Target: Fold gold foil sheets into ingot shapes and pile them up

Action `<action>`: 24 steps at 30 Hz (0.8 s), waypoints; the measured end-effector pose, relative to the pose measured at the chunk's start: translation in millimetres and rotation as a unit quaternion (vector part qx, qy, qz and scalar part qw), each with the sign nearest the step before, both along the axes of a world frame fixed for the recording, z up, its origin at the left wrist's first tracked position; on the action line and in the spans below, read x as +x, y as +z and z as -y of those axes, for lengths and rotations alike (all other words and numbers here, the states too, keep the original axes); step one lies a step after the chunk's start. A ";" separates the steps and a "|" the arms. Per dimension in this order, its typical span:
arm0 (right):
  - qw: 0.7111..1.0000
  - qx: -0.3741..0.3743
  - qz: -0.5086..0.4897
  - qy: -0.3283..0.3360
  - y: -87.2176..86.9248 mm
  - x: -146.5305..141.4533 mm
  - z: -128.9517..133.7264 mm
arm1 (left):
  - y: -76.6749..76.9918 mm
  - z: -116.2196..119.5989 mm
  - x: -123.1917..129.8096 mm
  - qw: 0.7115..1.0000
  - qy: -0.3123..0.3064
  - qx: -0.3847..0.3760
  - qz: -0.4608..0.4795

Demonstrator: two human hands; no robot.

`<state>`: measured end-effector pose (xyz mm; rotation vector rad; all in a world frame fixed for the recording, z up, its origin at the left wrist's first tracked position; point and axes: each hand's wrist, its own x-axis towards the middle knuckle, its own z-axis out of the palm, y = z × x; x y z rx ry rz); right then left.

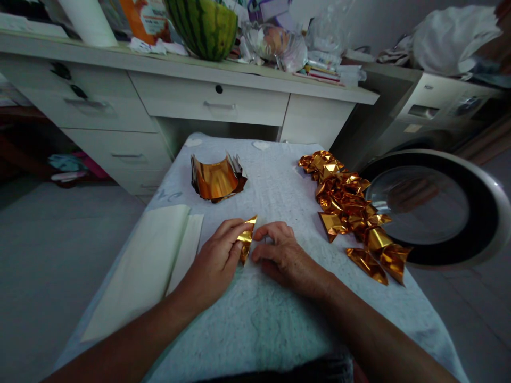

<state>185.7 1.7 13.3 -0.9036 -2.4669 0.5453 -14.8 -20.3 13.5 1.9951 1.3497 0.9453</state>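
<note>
Gold foil (245, 240) pinched between both hands.

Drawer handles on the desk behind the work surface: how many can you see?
3: one on the upper left drawer, one on the lower left drawer, one on the centre drawer. Others may be hidden out of view.

Hidden and cut-off parts around the cloth-covered table (279, 175)

The gold foil piece (246, 239) was partly covered by the fingers of the left hand (215, 266) and right hand (279, 255), so its fold shape could not be told. Behind the table, the watermelon (203, 24) was cut off by the top edge. The table's near end ran out of the bottom edge. Print on the orange packet (147, 18) was too blurred to read.
</note>
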 end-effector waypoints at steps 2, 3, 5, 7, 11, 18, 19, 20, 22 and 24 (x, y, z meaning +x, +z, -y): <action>1.000 -0.008 -0.006 0.007 0.7 -0.3 -0.1 | -0.6 -0.6 1.4 1.000 -0.011 0.006 -0.025; 1.000 -0.013 -0.011 0.008 1.3 -0.6 -0.2 | -1.4 -1.1 2.0 0.999 -0.016 0.009 -0.038; 0.999 -0.024 -0.018 0.013 3.0 -1.3 -0.4 | -4.1 -2.1 2.5 0.997 -0.018 0.015 -0.069; 0.999 -0.038 -0.016 0.021 4.7 -2.1 -0.6 | -7.3 -3.2 2.3 0.993 -0.011 0.024 -0.114; 0.998 -0.066 -0.004 0.013 6.2 -4.4 -1.3 | -10.8 -4.3 1.7 0.982 0.005 0.058 -0.180; 0.993 -0.107 0.005 -0.051 5.4 -9.3 -2.4 | -9.2 -4.0 2.2 0.980 0.003 0.049 -0.192; 0.992 -0.111 0.007 -0.058 5.5 -10.0 -2.4 | -9.3 -4.2 2.0 0.981 0.001 0.045 -0.189; 0.991 -0.114 0.009 -0.064 5.7 -10.5 -2.6 | -9.1 -4.4 1.8 0.982 -0.002 0.042 -0.185; 0.990 -0.119 0.016 -0.073 6.5 -11.5 -3.7 | -7.8 -4.9 1.3 0.984 -0.009 0.041 -0.173; 0.990 -0.120 0.027 -0.075 8.0 -12.3 -6.0 | -4.8 -5.0 1.1 0.986 -0.018 0.042 -0.161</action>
